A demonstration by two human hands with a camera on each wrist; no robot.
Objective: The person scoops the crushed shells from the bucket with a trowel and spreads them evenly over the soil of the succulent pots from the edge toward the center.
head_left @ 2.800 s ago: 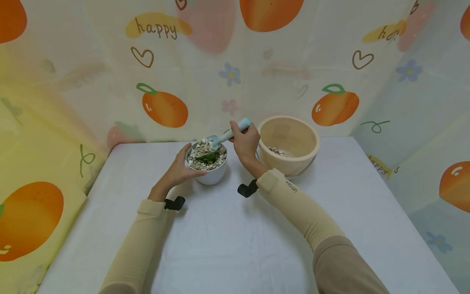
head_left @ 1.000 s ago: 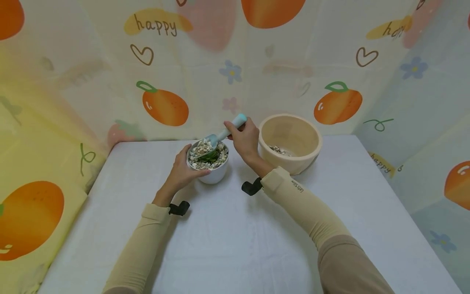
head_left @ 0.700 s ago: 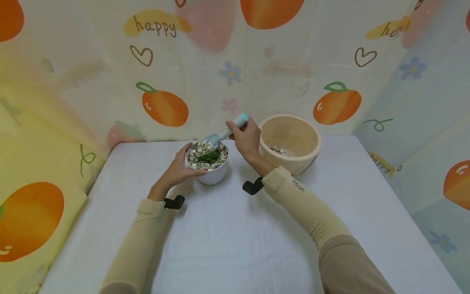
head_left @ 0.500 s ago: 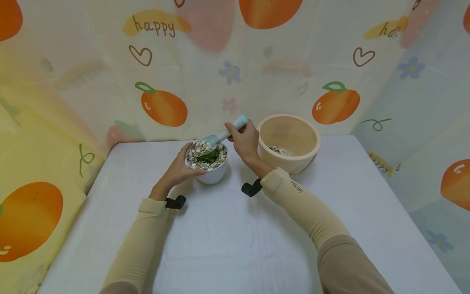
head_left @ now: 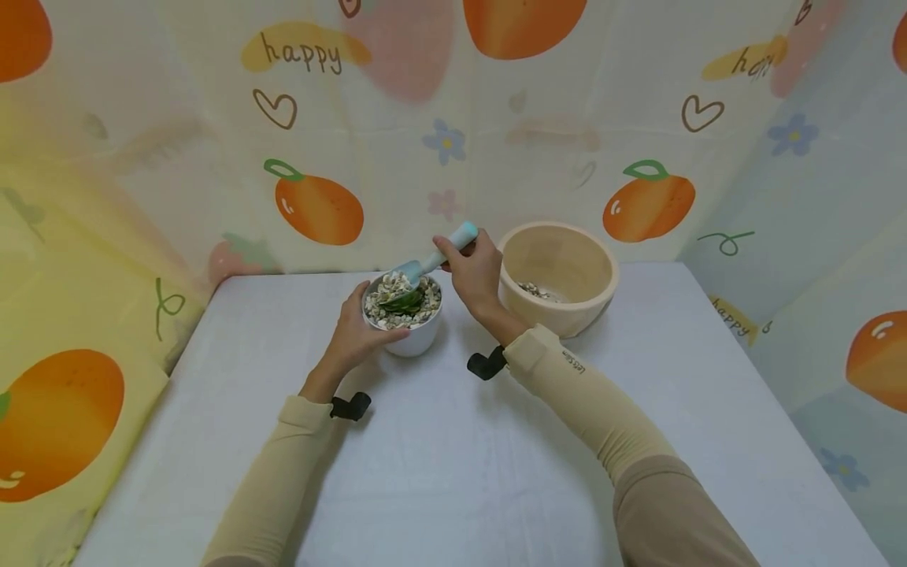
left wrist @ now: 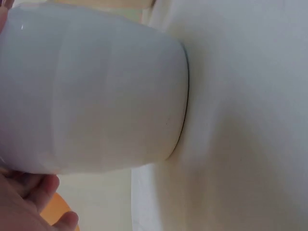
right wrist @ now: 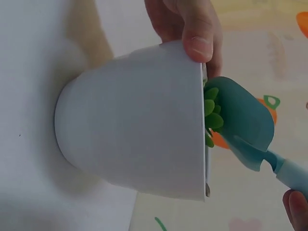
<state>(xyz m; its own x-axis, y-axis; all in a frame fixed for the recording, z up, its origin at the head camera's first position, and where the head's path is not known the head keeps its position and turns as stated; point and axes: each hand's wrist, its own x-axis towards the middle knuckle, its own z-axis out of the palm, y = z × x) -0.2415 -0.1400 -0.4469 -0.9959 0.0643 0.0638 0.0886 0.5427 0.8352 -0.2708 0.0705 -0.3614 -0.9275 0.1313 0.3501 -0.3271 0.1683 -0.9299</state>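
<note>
A small white pot [head_left: 411, 340] stands on the table, filled with pale pebbles [head_left: 388, 312] around a green succulent [head_left: 405, 301]. My left hand [head_left: 357, 324] grips the pot's left side, thumb on the near rim. My right hand [head_left: 475, 269] holds the handle of a light blue scoop [head_left: 441, 253], whose blade is tipped down over the pot's far rim. In the right wrist view the scoop's teal blade [right wrist: 243, 120] sits at the pot [right wrist: 134, 139] mouth beside the succulent [right wrist: 211, 115]. The left wrist view shows mostly the pot's wall [left wrist: 96, 91].
A tan wooden bowl [head_left: 588, 272] stands just right of my right hand, with a few pebbles [head_left: 535, 291] in its bottom. The table [head_left: 439, 472] has a pale cloth. Fruit-print sheets wall in the back and both sides.
The scoop stays tipped over the pot throughout. My left forearm has shifted slightly to the right while the hand keeps its hold; the pot has barely moved.
</note>
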